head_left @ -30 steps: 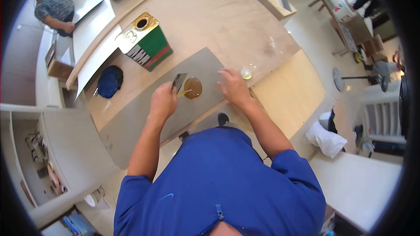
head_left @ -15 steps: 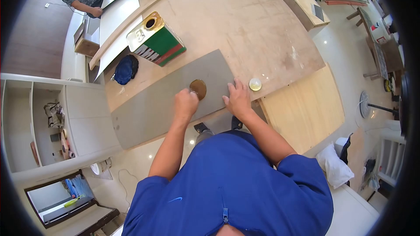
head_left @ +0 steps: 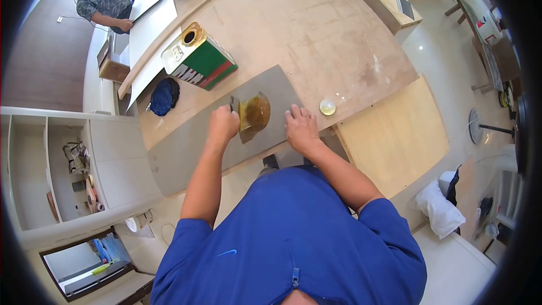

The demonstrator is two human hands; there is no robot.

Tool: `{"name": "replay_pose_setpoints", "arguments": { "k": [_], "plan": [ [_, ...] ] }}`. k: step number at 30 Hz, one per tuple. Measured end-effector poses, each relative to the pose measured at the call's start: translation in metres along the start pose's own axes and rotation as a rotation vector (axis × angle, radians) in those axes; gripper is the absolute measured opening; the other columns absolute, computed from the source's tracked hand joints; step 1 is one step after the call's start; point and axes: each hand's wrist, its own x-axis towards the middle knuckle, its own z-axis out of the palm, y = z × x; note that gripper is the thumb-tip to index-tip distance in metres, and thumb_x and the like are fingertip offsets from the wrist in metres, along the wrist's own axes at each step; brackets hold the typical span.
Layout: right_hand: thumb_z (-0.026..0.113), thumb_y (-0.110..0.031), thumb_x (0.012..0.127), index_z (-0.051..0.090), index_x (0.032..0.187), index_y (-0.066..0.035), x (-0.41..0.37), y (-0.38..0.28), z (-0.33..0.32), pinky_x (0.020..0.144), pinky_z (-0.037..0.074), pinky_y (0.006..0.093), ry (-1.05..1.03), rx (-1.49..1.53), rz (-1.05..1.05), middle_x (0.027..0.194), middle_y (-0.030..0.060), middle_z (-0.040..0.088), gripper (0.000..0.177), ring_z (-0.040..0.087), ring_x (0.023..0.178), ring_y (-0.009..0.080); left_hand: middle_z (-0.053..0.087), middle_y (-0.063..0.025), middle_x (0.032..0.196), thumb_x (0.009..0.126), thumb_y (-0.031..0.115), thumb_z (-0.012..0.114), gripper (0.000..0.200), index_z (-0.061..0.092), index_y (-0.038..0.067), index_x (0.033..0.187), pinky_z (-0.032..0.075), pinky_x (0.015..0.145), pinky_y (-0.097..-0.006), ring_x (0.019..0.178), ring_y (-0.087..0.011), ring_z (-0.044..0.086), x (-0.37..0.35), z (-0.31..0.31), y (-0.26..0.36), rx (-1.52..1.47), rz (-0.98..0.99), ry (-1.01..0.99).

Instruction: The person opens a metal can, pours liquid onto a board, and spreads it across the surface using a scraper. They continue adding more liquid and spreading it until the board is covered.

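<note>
A grey sheet [head_left: 192, 141] lies on the plywood table [head_left: 316, 39], with a patch of brown glue [head_left: 254, 114] spread near its right end. My left hand [head_left: 223, 124] is closed on a metal scraper [head_left: 234, 105] whose blade rests at the left edge of the glue. My right hand [head_left: 302, 129] lies flat on the right end of the grey sheet, fingers spread, holding nothing. A green and red tin can [head_left: 199, 60] with an open round mouth lies beyond the sheet.
A small round cap [head_left: 327, 107] sits right of the sheet. A dark blue cloth [head_left: 164, 96] lies left of the can. A pale board [head_left: 392, 135] sticks out at the right. Another person [head_left: 104, 3] works at the far left. White shelves [head_left: 68, 169] stand to the left.
The round glue blob has been smeared into a wider, longer patch. My left hand moved left of the glue with the scraper showing again. My right hand stayed on the sheet.
</note>
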Motion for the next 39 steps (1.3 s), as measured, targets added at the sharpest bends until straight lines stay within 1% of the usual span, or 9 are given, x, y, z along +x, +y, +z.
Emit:
{"name": "replay_pose_setpoints", "arguments": {
  "k": [2,8,11,21,25,29,33,36,39],
  "plan": [
    [0.067,-0.023,0.087,0.063,0.129,-0.003,-0.002,-0.007,-0.017,0.096,0.042,0.0482,-0.16,-0.016,-0.002,0.139,0.0096,0.054,0.046,0.05,0.123,0.0279,0.067,-0.0351,0.093,0.083,0.012,0.053,0.027,0.069,-0.009,0.091,0.053,0.087,-0.053,0.091,-0.05,0.066,-0.004,0.013,-0.008,-0.027,-0.01,0.021],
    [0.069,-0.028,0.087,0.059,0.135,-0.002,-0.032,-0.016,-0.002,0.099,0.043,0.049,-0.049,-0.047,-0.288,0.145,0.0102,0.051,0.056,0.05,0.127,0.0287,0.067,-0.0356,0.091,0.082,0.011,0.053,0.026,0.07,-0.008,0.084,0.054,0.086,-0.052,0.091,-0.05,0.067,-0.021,0.015,0.004,-0.063,-0.05,0.02],
    [0.069,-0.029,0.087,0.058,0.136,-0.001,-0.027,-0.023,-0.015,0.105,0.041,0.0504,-0.186,-0.013,-0.23,0.149,0.0123,0.048,0.058,0.047,0.132,0.0305,0.067,-0.0358,0.093,0.082,0.012,0.053,0.027,0.071,-0.008,0.086,0.055,0.087,-0.0514,0.092,-0.0498,0.067,-0.014,0.022,0.022,-0.072,-0.071,-0.036],
    [0.055,-0.02,0.094,0.057,0.136,0.002,-0.032,-0.024,0.007,0.109,0.038,0.0519,-0.101,-0.076,-0.222,0.15,0.0153,0.047,0.047,0.045,0.135,0.0336,0.068,-0.035,0.1,0.084,0.014,0.06,0.029,0.07,-0.01,0.096,0.055,0.089,-0.048,0.099,-0.0469,0.068,0.098,0.045,0.081,-0.1,0.12,-0.103],
    [0.049,-0.018,0.096,0.056,0.138,0.003,-0.03,-0.025,-0.003,0.109,0.038,0.0545,-0.15,-0.027,-0.196,0.152,0.0163,0.045,0.047,0.045,0.137,0.0344,0.068,-0.0354,0.1,0.082,0.012,0.06,0.03,0.069,-0.011,0.099,0.055,0.089,-0.0477,0.1,-0.0474,0.067,0.072,-0.02,0.085,0.057,0.154,-0.084],
    [0.049,-0.018,0.096,0.058,0.136,0.003,-0.033,-0.019,-0.008,0.108,0.038,0.055,-0.152,-0.007,-0.215,0.153,0.0164,0.044,0.046,0.043,0.138,0.0335,0.067,-0.0363,0.101,0.082,0.012,0.059,0.029,0.07,-0.011,0.095,0.054,0.089,-0.0493,0.1,-0.0483,0.067,0.053,0.016,0.058,0.047,0.038,-0.091],
    [0.048,-0.019,0.096,0.054,0.14,0.0,-0.032,-0.02,-0.005,0.107,0.038,0.055,-0.2,-0.01,-0.193,0.153,0.0152,0.045,0.048,0.042,0.141,0.0329,0.066,-0.0371,0.102,0.082,0.015,0.058,0.03,0.072,-0.01,0.092,0.053,0.09,-0.0506,0.1,-0.0484,0.067,0.06,0.036,0.093,-0.001,0.036,-0.146],
    [0.048,-0.018,0.095,0.055,0.139,0.001,-0.028,-0.024,-0.006,0.107,0.038,0.0548,-0.211,0.0,-0.185,0.153,0.0154,0.045,0.048,0.043,0.14,0.0327,0.066,-0.0369,0.099,0.083,0.019,0.058,0.033,0.071,-0.009,0.094,0.054,0.088,-0.0506,0.099,-0.0484,0.067,0.1,0.044,0.112,-0.015,0.075,-0.144],
    [0.049,-0.018,0.095,0.059,0.134,0.001,-0.029,-0.022,-0.009,0.104,0.039,0.0531,-0.16,0.004,-0.191,0.15,0.0153,0.048,0.044,0.045,0.135,0.0323,0.068,-0.0334,0.099,0.086,0.02,0.058,0.033,0.07,-0.007,0.101,0.053,0.087,-0.0504,0.099,-0.0473,0.067,0.165,0.067,0.064,0.231,0.374,-0.262]
  ]
}}
